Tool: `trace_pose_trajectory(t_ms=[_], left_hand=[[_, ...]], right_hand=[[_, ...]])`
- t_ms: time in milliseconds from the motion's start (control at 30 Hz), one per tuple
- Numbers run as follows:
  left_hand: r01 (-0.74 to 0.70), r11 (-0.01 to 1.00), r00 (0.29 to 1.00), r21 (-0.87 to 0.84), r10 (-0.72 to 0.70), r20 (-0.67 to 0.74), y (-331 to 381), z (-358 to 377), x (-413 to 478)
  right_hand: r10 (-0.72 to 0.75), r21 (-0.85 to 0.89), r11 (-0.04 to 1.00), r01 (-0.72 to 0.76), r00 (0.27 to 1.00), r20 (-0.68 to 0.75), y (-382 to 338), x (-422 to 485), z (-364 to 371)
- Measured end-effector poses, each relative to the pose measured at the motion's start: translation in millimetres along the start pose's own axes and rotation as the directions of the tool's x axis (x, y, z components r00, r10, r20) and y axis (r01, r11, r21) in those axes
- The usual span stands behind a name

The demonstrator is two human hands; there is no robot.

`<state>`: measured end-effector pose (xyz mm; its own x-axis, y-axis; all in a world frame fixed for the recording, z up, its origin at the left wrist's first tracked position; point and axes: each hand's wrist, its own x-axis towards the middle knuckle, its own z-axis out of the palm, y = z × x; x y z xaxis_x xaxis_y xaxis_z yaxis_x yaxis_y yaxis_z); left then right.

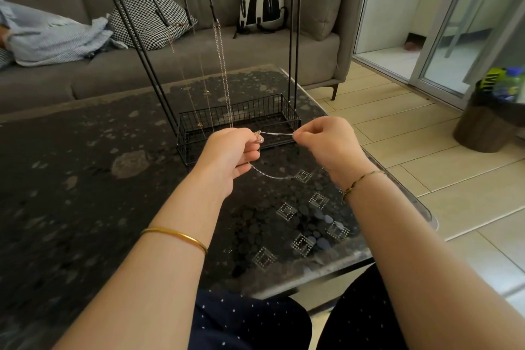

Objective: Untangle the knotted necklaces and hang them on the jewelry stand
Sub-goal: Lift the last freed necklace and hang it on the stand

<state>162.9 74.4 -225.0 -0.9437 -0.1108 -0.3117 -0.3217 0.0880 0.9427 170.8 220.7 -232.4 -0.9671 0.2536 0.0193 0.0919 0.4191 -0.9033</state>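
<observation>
A long grey fabric sofa [199,65] fills the background. In front of it a dark speckled glass-topped counter [71,165] carries a tall black wire jewelry stand [292,37] with a mesh basket [241,119] at its foot. A few fine hung chains [223,65] drop from the hooks on the stand's top bar toward the basket.

Just in front of the basket, above the counter, both hands hold a thin silver chain necklace [277,134]. The left hand [230,153] pinches it between thumb and curled fingers, where a small shiny clasp or ring [258,136] shows. The right hand [326,142] pinches it with its fingertips drawn together. A short length runs taut between the hands, and the rest droops in a slack loop below them. Whether a knot remains in it is too fine to tell.

The chain looks very light, limp and slippery, and its links are probably fine enough to kink or snap under a hard pull. Fingertip pinches close to any snag, eased apart gently, should suit it. For hanging, a hold near the clasp would let the loop fall free, kept clear of the hung chains so nothing tangles again.
</observation>
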Motion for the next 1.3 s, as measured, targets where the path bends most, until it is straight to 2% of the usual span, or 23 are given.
trace_pose_trajectory(t_ms=[67, 100, 200, 233, 367, 467, 633, 767, 800, 867, 933, 967, 1067, 1300], left_hand=[[0.025, 1.000, 1.000, -0.004, -0.025, -0.004, -2, -1, 2], [0.043, 0.999, 0.999, -0.004, -0.043, -0.004, -4, -2, 3], [0.117, 0.993, 0.993, -0.011, -0.117, 0.004, -9, -2, 7], [0.148, 0.989, 0.989, -0.013, -0.148, 0.004, -11, -2, 8], [0.283, 0.959, 0.959, -0.011, -0.283, 0.004, -18, -4, 13], [0.320, 0.947, 0.948, 0.043, -0.319, -0.016, -21, -5, 16], [0.273, 0.948, 0.962, 0.162, -0.272, -0.027, -32, -6, 24], [0.144, 0.945, 0.989, 0.295, -0.127, -0.075, -26, -3, 27], [0.097, 0.960, 0.995, 0.261, -0.086, -0.054, -18, -2, 24], [0.004, 0.997, 0.999, 0.074, -0.007, 0.042, 0, -2, 12], [-0.073, 0.988, 0.978, -0.139, 0.098, 0.183, 13, -2, -4], [-0.104, 0.977, 0.962, -0.184, 0.146, 0.230, 17, -2, -8], [-0.167, 0.969, 0.942, -0.180, 0.210, 0.262, 23, 0, -16], [-0.278, 0.957, 0.951, -0.087, 0.287, 0.113, 24, -7, -20]], right_hand=[[-0.008, 0.017, 1.000, 0.009, 0.999, -0.044, 0, 1, 0], [0.013, 0.095, 0.995, -0.009, 0.999, -0.044, -1, 1, 0], [0.073, 0.478, 0.874, -0.091, 0.996, 0.055, -8, 0, -1], [0.061, 0.545, 0.833, -0.093, 0.995, 0.076, -9, -1, -1], [-0.019, 0.624, 0.781, -0.034, 0.997, 0.078, -16, -2, 1], [-0.086, 0.665, 0.747, 0.002, 0.992, 0.094, -21, -2, 3], [-0.245, 0.644, 0.761, 0.082, 0.955, 0.168, -36, -2, 3], [-0.310, 0.590, 0.798, 0.121, 0.923, 0.229, -45, -3, 1], [-0.313, 0.569, 0.812, 0.129, 0.919, 0.239, -46, -3, 0], [-0.307, 0.515, 0.844, 0.151, 0.923, 0.233, -46, -2, -2], [-0.296, 0.443, 0.877, 0.188, 0.937, 0.188, -45, -1, -2], [-0.296, 0.414, 0.886, 0.208, 0.941, 0.162, -44, 0, -2], [-0.312, 0.363, 0.896, 0.255, 0.944, 0.109, -41, 2, -2], [-0.253, 0.336, 0.923, 0.189, 0.955, 0.156, -33, 5, -8]])
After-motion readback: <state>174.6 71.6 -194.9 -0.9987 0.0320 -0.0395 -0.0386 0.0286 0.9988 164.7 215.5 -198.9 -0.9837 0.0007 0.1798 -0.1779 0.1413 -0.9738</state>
